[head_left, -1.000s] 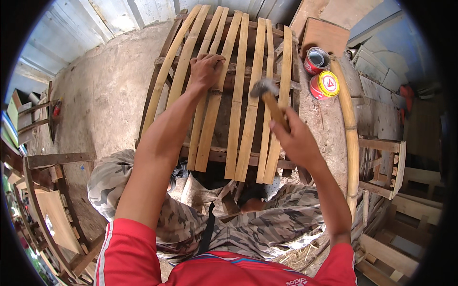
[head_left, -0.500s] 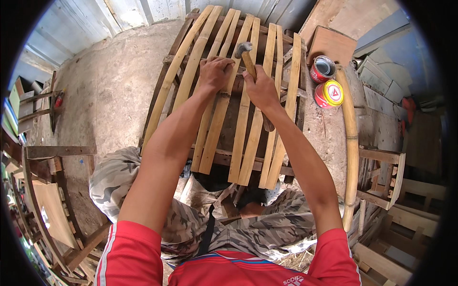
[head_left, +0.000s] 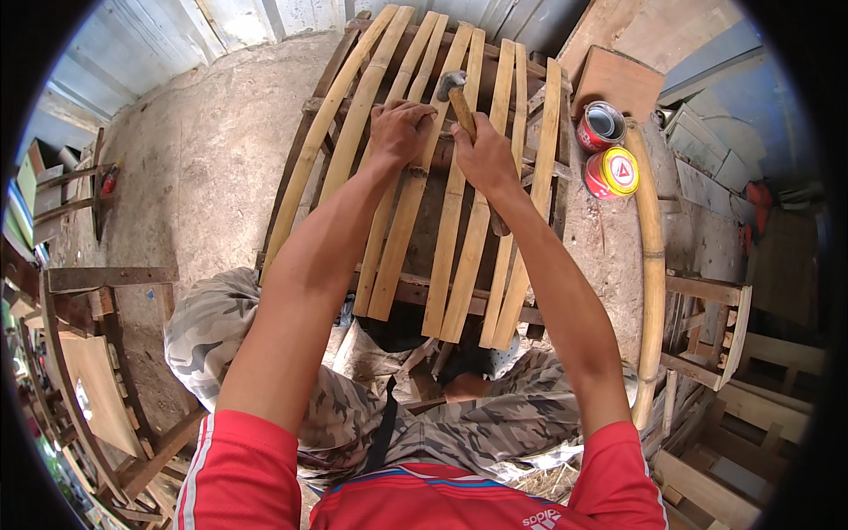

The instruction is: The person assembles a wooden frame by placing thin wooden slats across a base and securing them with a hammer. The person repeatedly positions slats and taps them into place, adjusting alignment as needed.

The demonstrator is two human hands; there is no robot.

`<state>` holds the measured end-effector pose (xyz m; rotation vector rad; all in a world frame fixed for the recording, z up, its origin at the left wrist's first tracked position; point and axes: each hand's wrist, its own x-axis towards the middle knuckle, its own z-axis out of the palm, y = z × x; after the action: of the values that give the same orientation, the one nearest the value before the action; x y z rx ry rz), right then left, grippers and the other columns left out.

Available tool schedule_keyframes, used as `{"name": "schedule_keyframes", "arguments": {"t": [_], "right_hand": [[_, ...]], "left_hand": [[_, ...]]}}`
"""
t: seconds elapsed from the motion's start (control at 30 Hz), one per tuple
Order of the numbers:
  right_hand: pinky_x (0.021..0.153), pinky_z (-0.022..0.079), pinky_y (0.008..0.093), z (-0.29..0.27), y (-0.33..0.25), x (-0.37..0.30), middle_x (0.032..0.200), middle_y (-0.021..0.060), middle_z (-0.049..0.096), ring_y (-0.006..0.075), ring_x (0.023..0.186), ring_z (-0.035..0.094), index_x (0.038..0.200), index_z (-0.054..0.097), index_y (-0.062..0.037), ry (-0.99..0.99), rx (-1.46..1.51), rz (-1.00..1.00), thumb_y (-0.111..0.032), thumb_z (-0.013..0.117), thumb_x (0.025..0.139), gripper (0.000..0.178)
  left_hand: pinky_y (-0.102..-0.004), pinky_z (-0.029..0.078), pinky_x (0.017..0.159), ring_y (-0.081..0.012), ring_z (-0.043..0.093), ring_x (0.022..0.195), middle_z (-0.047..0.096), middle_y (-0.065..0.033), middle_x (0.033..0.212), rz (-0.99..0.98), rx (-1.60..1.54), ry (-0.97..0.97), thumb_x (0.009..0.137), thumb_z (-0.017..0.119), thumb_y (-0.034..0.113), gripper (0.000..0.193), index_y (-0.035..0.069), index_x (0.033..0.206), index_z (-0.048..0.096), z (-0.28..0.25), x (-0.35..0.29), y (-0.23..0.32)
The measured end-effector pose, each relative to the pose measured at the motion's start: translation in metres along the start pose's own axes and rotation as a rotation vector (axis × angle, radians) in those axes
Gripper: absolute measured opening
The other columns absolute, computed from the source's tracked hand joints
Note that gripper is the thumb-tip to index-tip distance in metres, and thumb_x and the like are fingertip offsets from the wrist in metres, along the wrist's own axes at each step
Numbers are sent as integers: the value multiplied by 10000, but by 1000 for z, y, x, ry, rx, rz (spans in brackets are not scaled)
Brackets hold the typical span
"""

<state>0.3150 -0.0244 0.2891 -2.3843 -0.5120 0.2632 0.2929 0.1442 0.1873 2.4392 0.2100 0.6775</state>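
My right hand (head_left: 487,157) is wrapped round the wooden handle of a claw hammer (head_left: 461,111). The hammer's metal head is up beyond the fist, over the bamboo slats, and the handle's end shows below my wrist. My left hand (head_left: 401,132) rests closed on a split bamboo slat (head_left: 415,184) left of the hammer. Its fingertips pinch close to the slat's surface; whatever is between them is too small to make out. Several more pale bamboo slats (head_left: 466,265) lie lengthwise, spaced apart, across a dark wooden frame (head_left: 415,287).
Right of the frame are an open red can (head_left: 602,124) and a red can with a yellow-rimmed lid (head_left: 611,173). A long bamboo pole (head_left: 652,256) lies beside them. Wooden frames stand at left (head_left: 110,279) and right (head_left: 702,287). Corrugated metal sheeting (head_left: 238,35) borders the far side.
The hammer's head has tilted and shifted very slightly in my right hand's grip. My left hand keeps its place on the slat.
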Motion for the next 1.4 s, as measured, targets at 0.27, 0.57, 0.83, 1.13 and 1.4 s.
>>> {"name": "schedule_keyframes", "arguments": {"t": [0.27, 0.57, 0.83, 1.13, 1.4], "right_hand": [[791, 532, 571, -2, -7, -1, 862, 335, 684, 541, 893, 662, 1124, 604, 2, 46, 39, -15, -333, 580, 992, 361], [791, 526, 581, 8, -7, -7, 872, 357, 669, 546, 891, 652, 1088, 598, 22, 103, 108, -66, -310, 588, 984, 348], [790, 526, 578, 8, -2, -5, 870, 352, 669, 539, 893, 655, 1071, 604, 25, 47, -6, -39, -299, 605, 977, 337], [746, 522, 565, 0, -5, -2, 832, 315, 681, 524, 861, 663, 1089, 612, 12, 48, -31, -29, -315, 601, 988, 343], [747, 522, 564, 1, -10, -5, 829, 316, 679, 528, 856, 662, 1088, 612, 19, 95, 42, -55, -312, 596, 988, 346]], "left_hand": [[-386, 413, 995, -196, 647, 1124, 759, 0, 1111, -51, 30, -36, 886, 696, 273, 196, 193, 1041, 785, -3, -2, 1], [-384, 400, 1013, -198, 643, 1136, 759, -4, 1114, -46, 7, -34, 887, 693, 271, 199, 188, 1041, 789, -8, 0, 5], [-378, 399, 1029, -190, 641, 1139, 760, 7, 1120, -39, -14, -15, 879, 697, 270, 199, 192, 1034, 795, -10, 0, 6], [-380, 401, 1017, -193, 634, 1144, 760, 20, 1115, -33, 13, -13, 878, 697, 271, 193, 199, 1027, 797, -11, 1, 8], [-383, 398, 1017, -196, 631, 1149, 758, 30, 1125, -26, 18, -2, 883, 698, 284, 197, 202, 1030, 799, -13, 0, 6]]}}
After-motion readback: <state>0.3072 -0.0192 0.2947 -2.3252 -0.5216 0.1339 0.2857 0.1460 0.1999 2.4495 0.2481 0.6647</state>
